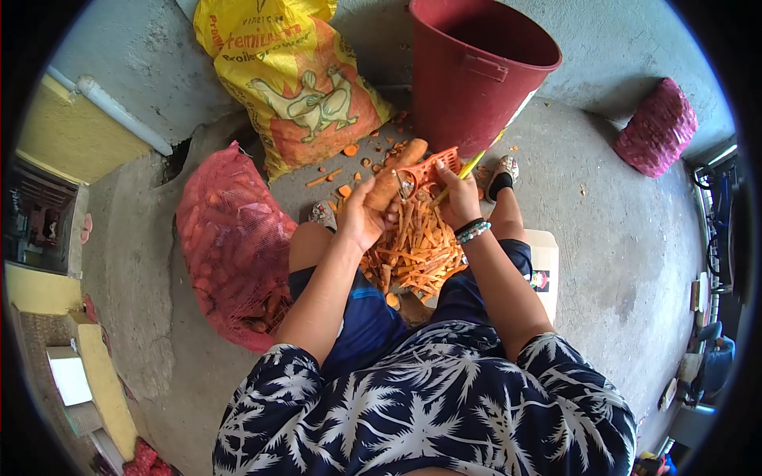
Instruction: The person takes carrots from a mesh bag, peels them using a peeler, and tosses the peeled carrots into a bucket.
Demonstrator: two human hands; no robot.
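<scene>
My left hand (pixel 363 216) is wrapped round the lower end of a large carrot (pixel 385 189), which is tilted up to the right. My right hand (pixel 458 194) grips an orange peeler (pixel 438 165), whose metal end lies against or very near the carrot's side. A thin yellow-green stick-like thing (pixel 470 166) also passes by the fingers of my right hand; whether they hold it is unclear. Under both hands, between my legs, is a heap of orange peelings (pixel 417 250). Carrot end pieces (pixel 350 150) are scattered on the floor beyond it.
A red mesh sack of carrots (pixel 230 238) lies at the left. Behind stand a yellow printed sack (pixel 305 99) and a tall red bin (pixel 468 87). A purplish-red filled sack (pixel 657 127) leans on the wall at the right. Cardboard (pixel 543 258) lies beside my right leg.
</scene>
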